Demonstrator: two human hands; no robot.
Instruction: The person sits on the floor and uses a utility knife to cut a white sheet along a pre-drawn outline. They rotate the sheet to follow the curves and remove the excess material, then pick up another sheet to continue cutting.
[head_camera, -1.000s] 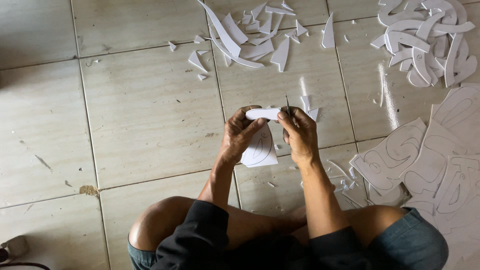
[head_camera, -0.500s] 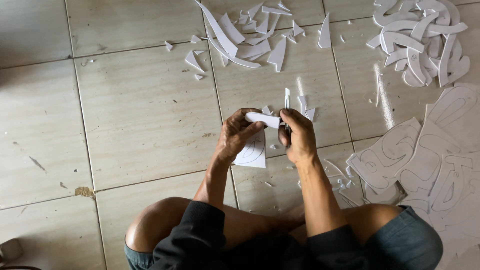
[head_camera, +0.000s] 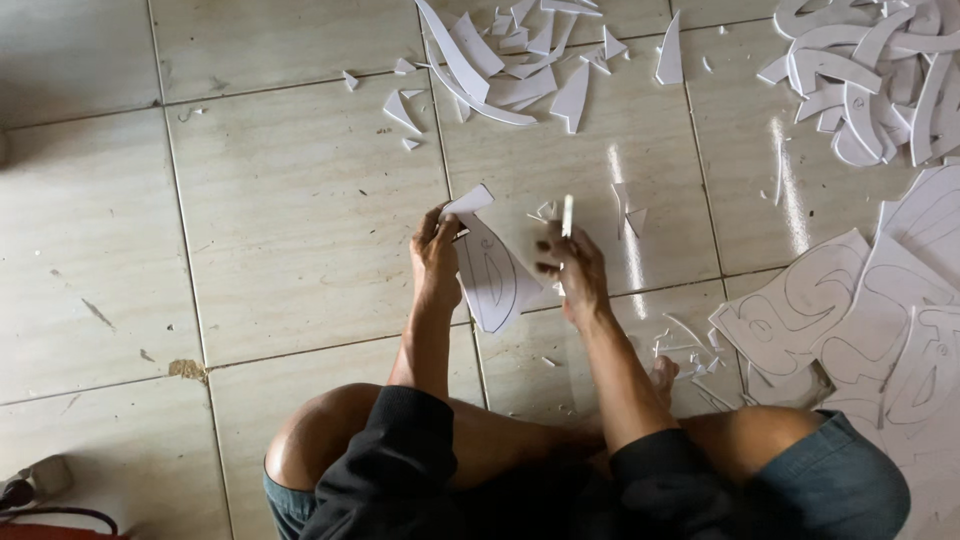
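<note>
Head view: left hand (head_camera: 436, 262) grips white cutout (head_camera: 488, 272) edge.

White foam sheet (head_camera: 492, 275) with black outlines; beige tiled floor (head_camera: 300, 210); white offcuts (head_camera: 510, 60).

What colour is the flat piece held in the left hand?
White, with dark outlines drawn on it: the flat piece hangs from the left hand, shown in the head view.

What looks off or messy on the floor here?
White offcuts lie scattered across the tile floor ahead of the hands, with smaller chips by the right knee. The left hand holds a marked white sheet piece; the right hand is blurred.
</note>
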